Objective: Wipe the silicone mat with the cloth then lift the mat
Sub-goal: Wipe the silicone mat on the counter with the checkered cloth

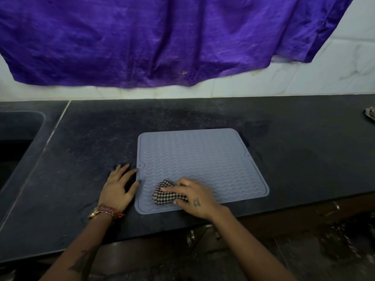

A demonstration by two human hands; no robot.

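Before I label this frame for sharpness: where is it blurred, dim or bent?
Head view: the right hand on the cloth is smeared by motion; the left hand and mat are sharp; the floor below the counter is dark and blurred; the wide lens bows the counter's edges.

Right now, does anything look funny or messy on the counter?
The mat lies a little crooked to the counter edge. The big purple cloth on the wall hangs wrinkled, with small yellowish spots near its bottom hem. Nothing looks spilled.
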